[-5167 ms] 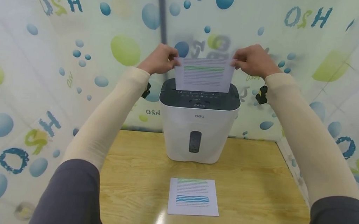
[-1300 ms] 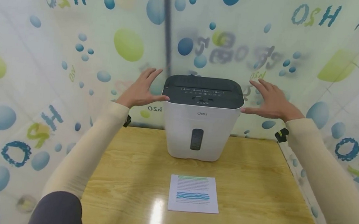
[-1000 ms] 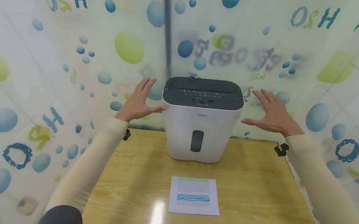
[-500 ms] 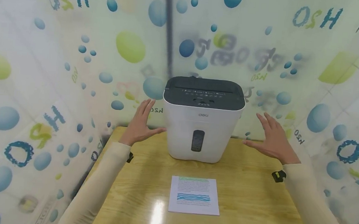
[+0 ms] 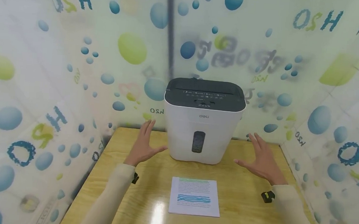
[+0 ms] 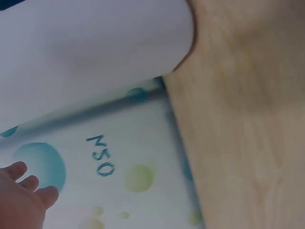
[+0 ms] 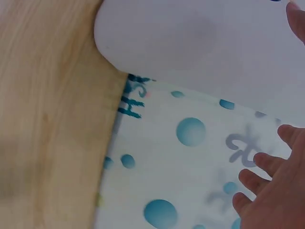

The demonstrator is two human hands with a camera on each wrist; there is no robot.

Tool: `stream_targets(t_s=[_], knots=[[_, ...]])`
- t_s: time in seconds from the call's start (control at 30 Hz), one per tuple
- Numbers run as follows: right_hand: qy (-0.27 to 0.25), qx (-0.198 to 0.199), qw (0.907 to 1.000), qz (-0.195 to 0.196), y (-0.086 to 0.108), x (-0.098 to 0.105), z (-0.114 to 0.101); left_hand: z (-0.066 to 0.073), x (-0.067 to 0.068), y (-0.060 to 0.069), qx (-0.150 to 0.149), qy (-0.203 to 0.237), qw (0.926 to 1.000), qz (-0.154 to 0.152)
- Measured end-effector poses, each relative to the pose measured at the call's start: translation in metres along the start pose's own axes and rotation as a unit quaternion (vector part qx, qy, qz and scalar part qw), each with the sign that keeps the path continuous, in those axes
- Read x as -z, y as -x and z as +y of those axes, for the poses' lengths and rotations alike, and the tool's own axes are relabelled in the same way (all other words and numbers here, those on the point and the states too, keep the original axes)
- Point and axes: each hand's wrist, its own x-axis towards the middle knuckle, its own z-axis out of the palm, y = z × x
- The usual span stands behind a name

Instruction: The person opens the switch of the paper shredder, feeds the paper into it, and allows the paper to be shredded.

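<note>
l hand [image 5: 141,147]: thumb spread apart from fingers, nothing held; thumb tip v. near shredder [image 5: 216,139], can't quite tell if touching. mid: shredder upright toward back of desk [image 5: 238,211], printed paper [image 5: 194,209] flat in front of it, apart. r hand [image 5: 264,162]: thumb & fingers likewise apart, nothing held. prob. a reach step; next move seems to call for lowering hands & pinching paper edges.
</note>
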Motion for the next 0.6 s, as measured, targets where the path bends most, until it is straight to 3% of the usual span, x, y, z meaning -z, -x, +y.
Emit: stream_targets(t_s=[0.17, 0.33, 0.47, 0.6], knots=[[-0.048, -0.022, 0.9983, -0.022, 0.016, -0.029, 0.002, -0.004, -0.026, 0.022, 0.019, 0.037, 0.9989, -0.020], [-0.052, -0.023, 0.9976, -0.039, 0.031, -0.057, 0.005, -0.005, -0.047, 0.043, 0.047, 0.057, 0.9963, -0.043], [-0.060, -0.019, 0.9967, -0.051, 0.041, -0.078, 0.003, -0.007, -0.063, 0.058, 0.065, 0.051, 0.9949, -0.057], [-0.067, -0.024, 0.9952, -0.068, 0.050, -0.098, -0.002, -0.009, -0.079, 0.070, 0.060, 0.043, 0.9947, -0.072]])
